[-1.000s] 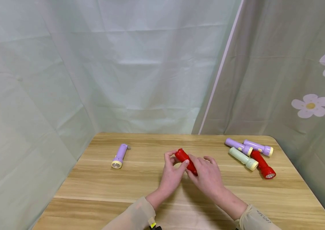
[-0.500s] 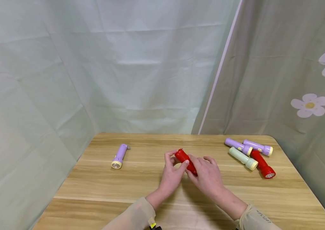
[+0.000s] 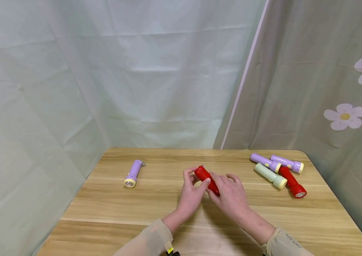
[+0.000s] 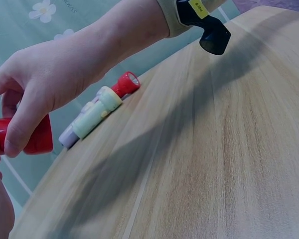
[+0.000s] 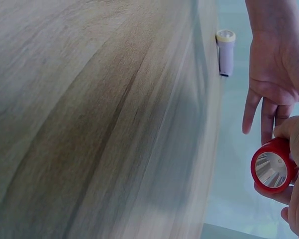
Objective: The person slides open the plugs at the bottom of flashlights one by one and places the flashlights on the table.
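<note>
Above the middle of the table, both hands hold a red flashlight (image 3: pixel 202 174) at a slant, its tail end pointing away. At the tail end is a small metallic bit, too small to make out. My left hand (image 3: pixel 190 198) pinches the body near the tail, with thumb and fingers on either side. The right hand (image 3: pixel 232 195) grips the head end and covers much of it in the head view. In the right wrist view, the flashlight's round lens and reflector (image 5: pixel 270 170) face that camera, unlit.
On the wooden table (image 3: pixel 110 209), a purple flashlight (image 3: pixel 134 171) with a grey piece sticking out lies at the left. At the right, two purple flashlights (image 3: pixel 261 160), a pale green flashlight (image 3: pixel 268 174) and another red flashlight (image 3: pixel 291 180) lie close together. Curtains hang behind.
</note>
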Tool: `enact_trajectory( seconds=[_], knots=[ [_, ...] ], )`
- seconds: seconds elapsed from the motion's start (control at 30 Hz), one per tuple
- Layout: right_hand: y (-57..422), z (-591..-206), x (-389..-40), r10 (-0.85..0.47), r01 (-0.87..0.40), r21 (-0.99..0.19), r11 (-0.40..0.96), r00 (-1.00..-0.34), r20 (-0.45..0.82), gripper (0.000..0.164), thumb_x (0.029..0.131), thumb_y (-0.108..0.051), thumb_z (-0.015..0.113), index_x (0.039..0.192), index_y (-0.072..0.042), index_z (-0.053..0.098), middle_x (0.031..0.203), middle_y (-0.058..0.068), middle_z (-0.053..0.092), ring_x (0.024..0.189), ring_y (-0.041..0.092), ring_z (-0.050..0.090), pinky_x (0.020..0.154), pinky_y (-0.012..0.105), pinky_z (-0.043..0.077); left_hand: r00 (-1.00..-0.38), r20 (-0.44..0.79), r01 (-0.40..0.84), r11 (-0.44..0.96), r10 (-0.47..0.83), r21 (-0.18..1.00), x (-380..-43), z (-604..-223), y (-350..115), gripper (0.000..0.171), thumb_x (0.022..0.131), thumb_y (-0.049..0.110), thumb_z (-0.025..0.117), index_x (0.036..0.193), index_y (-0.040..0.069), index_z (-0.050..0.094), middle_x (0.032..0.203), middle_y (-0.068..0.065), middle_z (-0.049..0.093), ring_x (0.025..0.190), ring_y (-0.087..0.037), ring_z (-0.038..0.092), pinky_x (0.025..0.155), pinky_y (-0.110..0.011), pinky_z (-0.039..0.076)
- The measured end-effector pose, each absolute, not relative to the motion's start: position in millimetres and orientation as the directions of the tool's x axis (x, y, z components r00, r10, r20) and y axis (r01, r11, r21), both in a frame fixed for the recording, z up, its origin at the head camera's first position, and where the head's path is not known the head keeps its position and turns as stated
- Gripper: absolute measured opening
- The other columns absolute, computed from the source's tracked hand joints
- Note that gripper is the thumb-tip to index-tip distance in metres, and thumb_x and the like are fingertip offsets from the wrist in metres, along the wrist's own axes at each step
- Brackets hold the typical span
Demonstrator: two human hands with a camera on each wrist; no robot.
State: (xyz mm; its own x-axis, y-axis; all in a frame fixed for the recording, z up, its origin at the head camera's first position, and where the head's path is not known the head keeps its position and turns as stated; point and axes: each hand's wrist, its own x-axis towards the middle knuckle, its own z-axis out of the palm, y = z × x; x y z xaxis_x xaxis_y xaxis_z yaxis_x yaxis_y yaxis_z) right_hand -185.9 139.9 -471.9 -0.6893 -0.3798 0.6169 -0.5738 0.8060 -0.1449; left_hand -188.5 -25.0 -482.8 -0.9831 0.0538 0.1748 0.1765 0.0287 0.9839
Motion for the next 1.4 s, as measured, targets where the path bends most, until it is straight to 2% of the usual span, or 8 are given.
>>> enact_trajectory(
  seconds=[0.3, 0.63, 0.9, 1.27, 1.4],
  knots=[
    [141, -472, -186, -0.378, -0.578, -0.142, 0.804, -0.681, 0.627, 0.057, 0.080, -0.027, 0.087, 0.129, -0.009, 0.064, 0.096, 0.004, 0.074, 0.082, 0.020, 0.071, 0.097, 0.049, 0.045, -0.988, 0.149, 0.150, 0.045, 0.029, 0.988, -188, -479, -22, 0.055, 0.098, 0.022, 0.071, 0.141, 0.021, 0.036, 0.122, -0.010, 0.062, 0.122, -0.024, 0.056, 0.084, -0.031, 0.053],
    [141, -472, -185, -0.379, -0.580, -0.146, 0.801, -0.682, 0.626, 0.057, 0.080, -0.027, 0.087, 0.129, -0.009, 0.064, 0.095, 0.003, 0.073, 0.082, 0.020, 0.070, 0.098, 0.050, 0.045, -0.986, 0.161, 0.163, 0.024, 0.052, 0.986, -170, -449, -22, 0.052, 0.099, 0.014, 0.067, 0.140, 0.011, 0.035, 0.121, -0.014, 0.061, 0.120, -0.031, 0.055, 0.081, -0.030, 0.053],
    [142, -472, -185, -0.382, -0.579, -0.143, 0.803, -0.684, 0.622, 0.057, 0.080, -0.027, 0.088, 0.129, -0.009, 0.064, 0.096, 0.003, 0.074, 0.082, 0.020, 0.070, 0.097, 0.050, 0.045, -0.990, 0.131, 0.132, 0.022, 0.049, 0.991, -170, -448, -21, 0.052, 0.099, 0.013, 0.067, 0.140, 0.015, 0.036, 0.121, -0.013, 0.061, 0.120, -0.030, 0.054, 0.083, -0.032, 0.052],
    [142, -475, -185, -0.382, -0.576, -0.140, 0.805, -0.686, 0.620, 0.058, 0.080, -0.028, 0.087, 0.129, -0.008, 0.064, 0.096, 0.004, 0.074, 0.081, 0.020, 0.070, 0.097, 0.049, 0.045, -0.989, 0.139, 0.141, 0.037, 0.043, 0.989, -169, -449, -21, 0.052, 0.099, 0.013, 0.067, 0.141, 0.013, 0.037, 0.119, -0.013, 0.062, 0.120, -0.030, 0.055, 0.085, -0.035, 0.050],
    [142, -475, -185, -0.385, -0.578, -0.135, 0.804, -0.681, 0.623, 0.058, 0.080, -0.028, 0.087, 0.130, -0.008, 0.064, 0.097, 0.004, 0.074, 0.081, 0.020, 0.071, 0.097, 0.049, 0.045, -0.991, 0.127, 0.129, 0.044, 0.044, 0.991, -177, -461, -21, 0.053, 0.099, 0.013, 0.067, 0.142, 0.016, 0.037, 0.120, -0.012, 0.062, 0.120, -0.029, 0.054, 0.086, -0.036, 0.051]
  ],
)
